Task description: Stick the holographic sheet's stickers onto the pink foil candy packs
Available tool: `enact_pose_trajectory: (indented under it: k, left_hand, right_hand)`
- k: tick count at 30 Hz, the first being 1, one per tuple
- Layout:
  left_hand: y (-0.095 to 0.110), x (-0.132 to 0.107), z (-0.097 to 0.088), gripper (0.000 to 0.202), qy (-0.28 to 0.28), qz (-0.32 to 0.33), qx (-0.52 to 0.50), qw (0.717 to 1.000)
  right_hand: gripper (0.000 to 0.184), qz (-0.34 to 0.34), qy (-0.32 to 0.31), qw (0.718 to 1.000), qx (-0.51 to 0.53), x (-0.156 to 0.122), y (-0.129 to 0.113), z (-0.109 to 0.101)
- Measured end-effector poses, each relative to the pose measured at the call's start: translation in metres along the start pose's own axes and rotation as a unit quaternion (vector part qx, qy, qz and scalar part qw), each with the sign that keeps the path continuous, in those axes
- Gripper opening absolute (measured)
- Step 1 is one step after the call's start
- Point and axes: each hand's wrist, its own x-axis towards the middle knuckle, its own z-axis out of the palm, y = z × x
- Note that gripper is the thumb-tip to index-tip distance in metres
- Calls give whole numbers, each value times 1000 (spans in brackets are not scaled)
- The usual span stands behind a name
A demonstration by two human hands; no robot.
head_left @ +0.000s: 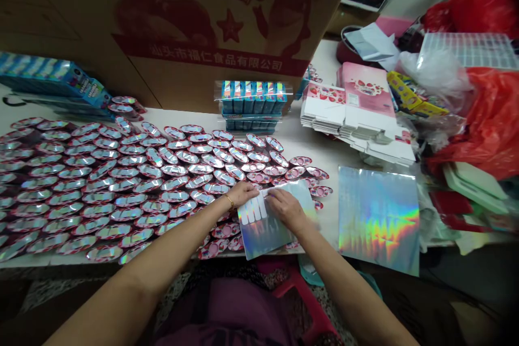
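Observation:
A shiny holographic sticker sheet (265, 235) lies tilted near the table's front edge, over some small oval-topped packs. Part of it shows bare white strips (254, 212). My left hand (243, 193) is closed at the sheet's upper left edge, a gold bracelet on its wrist. Over the middle of the sheet, my right hand (287, 206) has its fingers bunched together at the end of a strip, where a sticker seems pinched; the fingertips partly hide it. Many red-sided packs (174, 197) with silvery oval tops stand in rows to the left.
A large cardboard carton (194, 75) stands behind the rows. Blue packs (253, 102) in clear wrap stand before it, with more blue boxes (52, 81) at left. Another holographic sheet (379, 216) overhangs the front edge. Flattened pink cartons (365, 92) and red plastic bags (482, 124) crowd the right.

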Motion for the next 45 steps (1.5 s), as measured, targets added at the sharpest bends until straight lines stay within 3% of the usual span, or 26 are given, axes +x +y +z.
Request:
enact_pose_trajectory:
  k: [4, 8, 10, 12, 14, 16, 20, 22, 24, 28, 31, 35, 39, 45]
  left_hand:
    - [0, -2, -3, 27, 43, 8, 153, 987]
    - [0, -9, -5, 23, 98, 31, 201, 974]
    - [1, -11, -7, 26, 150, 36, 115, 981]
    - [4, -12, -10, 36, 191, 14, -41, 981]
    - [8, -12, -14, 47, 186, -22, -198, 962]
    - [13, -12, -17, 53, 161, -34, -287, 944]
    - [17, -13, -21, 46, 139, -41, -329, 933]
    - [13, -11, -21, 40, 151, -61, -326, 931]
    - [7, -5, -21, 35, 189, -78, -286, 936]
    - [-4, 14, -22, 30, 274, -132, -108, 946]
    - [-4, 27, -23, 27, 317, -162, 24, 934]
    - [1, 35, -21, 26, 315, -179, 132, 923]
    - [4, 39, -21, 25, 291, -197, 160, 923]
    - [3, 34, -29, 22, 301, -240, 141, 912]
  right_hand:
    - [13, 100, 32, 982, 159, 9, -14, -34]
    - [13, 237, 47, 900, 364, 24, -13, -66]
    - [14, 310, 46, 845, 433, 33, -6, -70]
    - [15, 367, 52, 791, 486, 41, 0, -66]
    - [18, 398, 61, 749, 527, 46, 3, -58]
    - [21, 411, 74, 719, 555, 50, 4, -51]
    - [23, 431, 91, 686, 579, 54, 4, -39]
    - [23, 437, 101, 688, 571, 57, 6, -29]
    - [22, 439, 125, 713, 531, 62, 10, -16]
    - [16, 432, 153, 818, 347, 79, 21, 14]
    - [15, 428, 135, 868, 214, 91, 29, 28]
    - [15, 422, 91, 894, 116, 100, 36, 36]
    - [16, 394, 61, 915, 66, 105, 37, 41]
    - [18, 416, 66, 905, 61, 106, 41, 35]
